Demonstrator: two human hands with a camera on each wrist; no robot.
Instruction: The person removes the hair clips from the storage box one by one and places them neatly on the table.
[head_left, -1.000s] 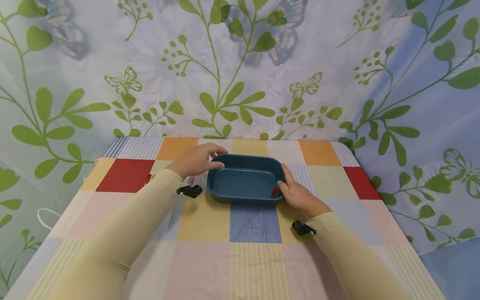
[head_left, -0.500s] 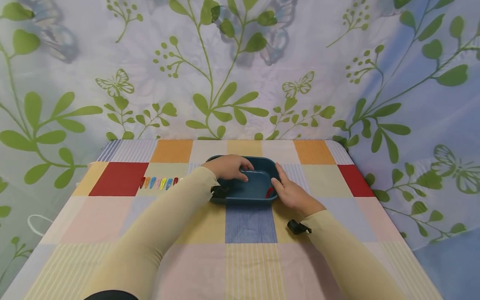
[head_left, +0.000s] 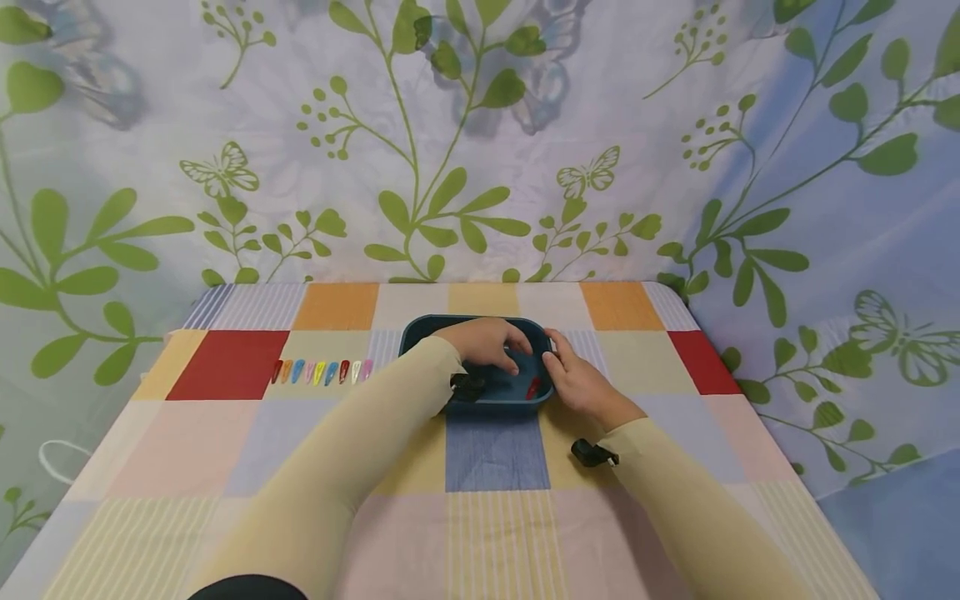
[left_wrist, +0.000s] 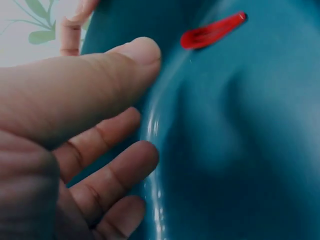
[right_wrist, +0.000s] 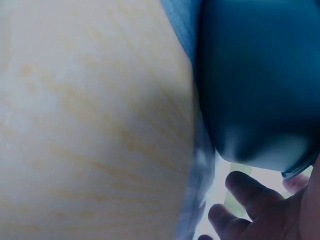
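A dark teal rectangular tray (head_left: pixel 495 409) sits on the patchwork cloth. Inside, near its right end, lies a red snap hair clip (head_left: pixel 533 387). My left hand (head_left: pixel 491 342) hovers over the tray, its fingers loosely bent and holding nothing. In the left wrist view, the left thumb (left_wrist: pixel 135 57) is apart from the red clip (left_wrist: pixel 212 32), with a gap between thumb and fingers. My right hand (head_left: pixel 588 390) grips the tray's right end, thumb at the rim. Part of that hand shows beside the tray's outer wall (right_wrist: pixel 260 90) in the right wrist view.
Left of the tray, a row of several coloured hair clips (head_left: pixel 320 372) lies on the cloth. The table's back edge meets a leaf-patterned curtain (head_left: pixel 300 150). A white cord loop (head_left: pixel 63 460) hangs by the left edge.
My left hand has moved right, from the tray's left end to over its inside, and the row of clips has come into view. The right hand stays at the tray's right end.
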